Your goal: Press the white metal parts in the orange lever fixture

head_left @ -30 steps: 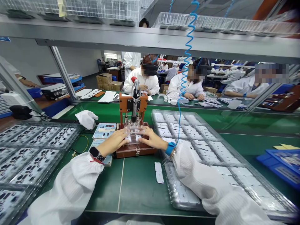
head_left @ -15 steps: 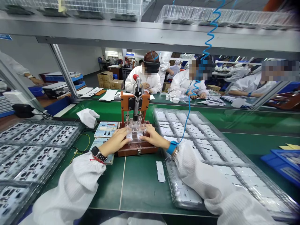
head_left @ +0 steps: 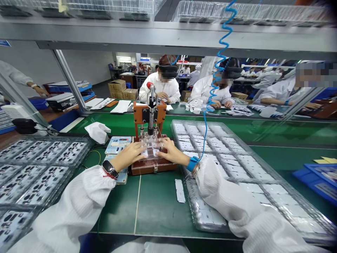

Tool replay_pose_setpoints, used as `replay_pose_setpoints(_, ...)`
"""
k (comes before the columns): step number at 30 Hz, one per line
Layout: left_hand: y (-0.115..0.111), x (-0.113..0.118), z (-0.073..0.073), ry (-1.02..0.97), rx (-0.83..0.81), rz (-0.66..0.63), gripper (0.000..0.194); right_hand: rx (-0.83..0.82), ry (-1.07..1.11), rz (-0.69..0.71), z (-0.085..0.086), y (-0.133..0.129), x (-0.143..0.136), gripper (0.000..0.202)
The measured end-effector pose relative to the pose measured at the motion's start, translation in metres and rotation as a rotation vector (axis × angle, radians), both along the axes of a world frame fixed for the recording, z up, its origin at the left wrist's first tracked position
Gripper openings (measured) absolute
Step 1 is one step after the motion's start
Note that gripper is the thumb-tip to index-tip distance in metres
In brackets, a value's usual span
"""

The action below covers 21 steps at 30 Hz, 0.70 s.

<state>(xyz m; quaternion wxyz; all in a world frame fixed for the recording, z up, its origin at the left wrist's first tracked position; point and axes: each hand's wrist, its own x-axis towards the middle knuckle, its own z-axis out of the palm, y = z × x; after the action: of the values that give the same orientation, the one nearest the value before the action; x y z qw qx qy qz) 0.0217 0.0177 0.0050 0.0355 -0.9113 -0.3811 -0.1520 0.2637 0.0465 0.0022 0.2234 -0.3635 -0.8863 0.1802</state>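
Note:
Both hands are at a small toggle press (head_left: 151, 117) with an orange frame, a red-tipped lever and a brown base. My left hand (head_left: 129, 154) lies at the left of its clear fixture, fingers stretched forward and thumb on the near side. From the right, my right hand (head_left: 170, 151) reaches the same fixture with thumb and fingers apart. Between the hands a white flat piece (head_left: 150, 152) sits in the fixture, partly covered by fingers and clear plastic. Whether my fingertips press on it, I cannot tell. On the mat nearer to me lies a loose white plate (head_left: 180, 190).
Clear trays flank the press: a left tray (head_left: 39, 165) of plates with black parts, a right tray (head_left: 223, 140) of white plates. Blue-white boxes (head_left: 118, 144) and a crumpled white cloth (head_left: 98, 133) lie left. A coiled blue cord (head_left: 206, 130) hangs by my right wrist. Co-workers sit opposite.
My left hand and forearm have shifted slightly left. My right hand stays almost in place at the fixture. The camera view has moved a little.

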Motion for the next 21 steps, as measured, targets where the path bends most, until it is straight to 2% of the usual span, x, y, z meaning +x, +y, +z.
replay_pose_setpoints(6,-0.003,0.003,-0.002,-0.061,-0.034,0.029,0.041,-0.022,0.024,-0.017,-0.002,0.001,0.000,0.033)
replay_pose_setpoints(13,-0.011,0.009,-0.002,-0.214,-0.268,0.165,0.045,0.144,-0.119,0.012,0.008,-0.008,-0.002,0.031)
replay_pose_setpoints(16,-0.011,0.010,-0.006,-0.251,-0.331,0.196,0.046,0.160,-0.140,0.011,0.007,-0.010,-0.003,0.031)
replay_pose_setpoints(19,-0.011,0.010,-0.010,-0.246,-0.343,0.199,0.045,0.111,-0.020,-0.019,-0.001,-0.009,-0.004,0.027)
replay_pose_setpoints(21,-0.011,0.010,-0.013,-0.221,-0.319,0.200,0.043,0.096,0.155,-0.115,-0.004,-0.005,-0.005,0.022)
